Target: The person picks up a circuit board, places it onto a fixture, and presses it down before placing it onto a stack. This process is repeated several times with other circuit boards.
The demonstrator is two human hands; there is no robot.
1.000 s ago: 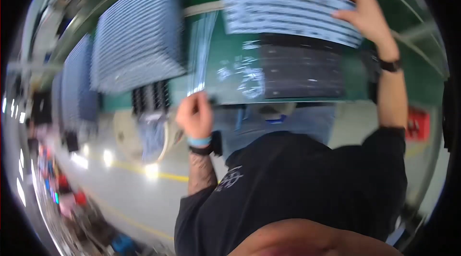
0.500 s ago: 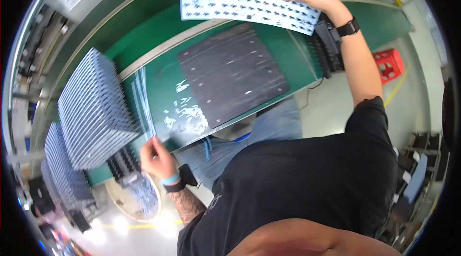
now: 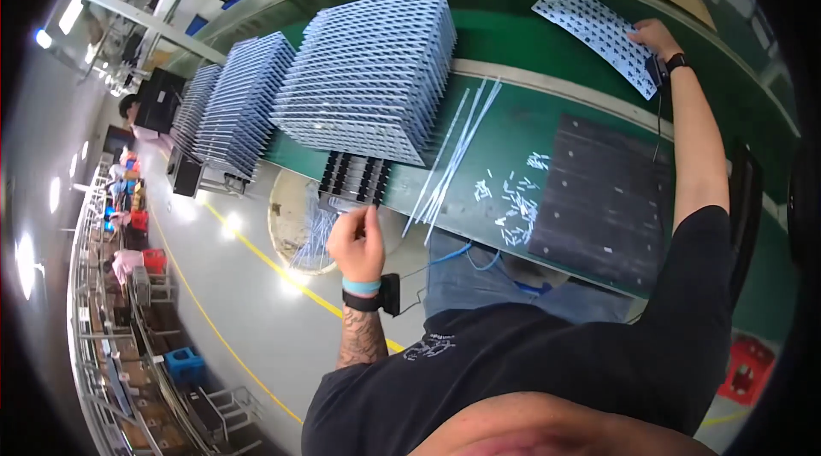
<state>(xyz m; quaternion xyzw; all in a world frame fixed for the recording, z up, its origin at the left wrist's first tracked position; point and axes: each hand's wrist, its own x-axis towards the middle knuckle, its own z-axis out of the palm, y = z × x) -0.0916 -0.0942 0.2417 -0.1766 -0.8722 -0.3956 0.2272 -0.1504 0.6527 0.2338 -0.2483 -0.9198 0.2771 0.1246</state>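
At the far right, my right hand (image 3: 657, 39) grips the right edge of a thin, slightly bent white panel (image 3: 599, 35) dotted with rows of small black parts. The panel is held over the green surface at the back. My left hand (image 3: 357, 244) is closed, thumb against the fingers, just in front of a black slotted rack (image 3: 355, 181). Whatever those fingers hold, if anything, is hidden. Several thin pale strips (image 3: 453, 157) lie on the table to the right of the rack. Small white scraps (image 3: 516, 208) are scattered beside a dark square mat (image 3: 603, 200).
A tall stack of similar panels (image 3: 368, 71) stands behind the rack, with another stack (image 3: 244, 105) to its left. Below the table's edge, a round bin (image 3: 282, 221) holds thin strips. A red plastic stool (image 3: 748, 370) is on the floor at right.
The view has swung left. The panel in my right hand is now farther off at the right. My left hand has shifted from beside the loose strips to in front of the black rack.
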